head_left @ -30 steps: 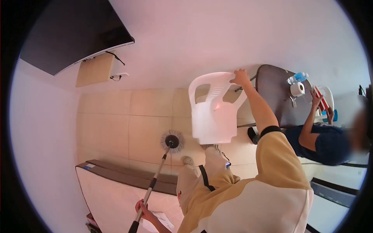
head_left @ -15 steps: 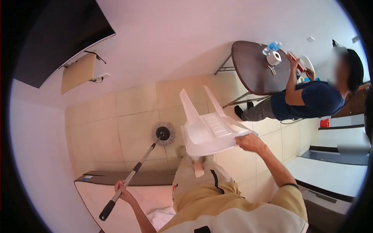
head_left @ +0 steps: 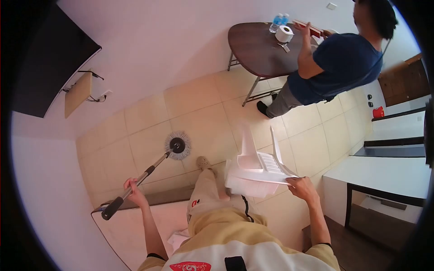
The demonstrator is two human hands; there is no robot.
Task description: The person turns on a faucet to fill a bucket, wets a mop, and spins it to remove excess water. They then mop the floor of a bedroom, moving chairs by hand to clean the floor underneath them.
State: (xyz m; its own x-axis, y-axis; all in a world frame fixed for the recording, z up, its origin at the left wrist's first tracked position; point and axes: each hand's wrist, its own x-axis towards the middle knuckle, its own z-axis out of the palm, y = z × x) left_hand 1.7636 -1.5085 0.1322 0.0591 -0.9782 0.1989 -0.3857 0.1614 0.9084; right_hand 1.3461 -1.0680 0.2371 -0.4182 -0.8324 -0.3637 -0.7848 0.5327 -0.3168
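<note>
My left hand [head_left: 134, 192] is wrapped round the grey and black handle of a mop [head_left: 149, 170], below its dark end grip. The mop's round head, with a grey fringe and black centre, is on the tiled floor ahead. My right hand [head_left: 304, 187] grips the edge of a white plastic stool [head_left: 260, 169]. The stool is tilted, its tapered legs pointing away from me and a slatted part between them. It hangs over the floor in front of my right leg, whose foot it hides.
Ahead on the right, a person [head_left: 346, 63] in dark blue holds a red and white object beside a brown table [head_left: 253, 45]. Water bottles [head_left: 278, 22] and a paper roll [head_left: 284, 34] stand on it. A mattress [head_left: 153, 221] lies left; a white cabinet [head_left: 375, 180] stands right.
My right hand has swung the stool to the right and nearer my body. The mop remains in my left hand. My view has turned, and one foot is farther forward.
</note>
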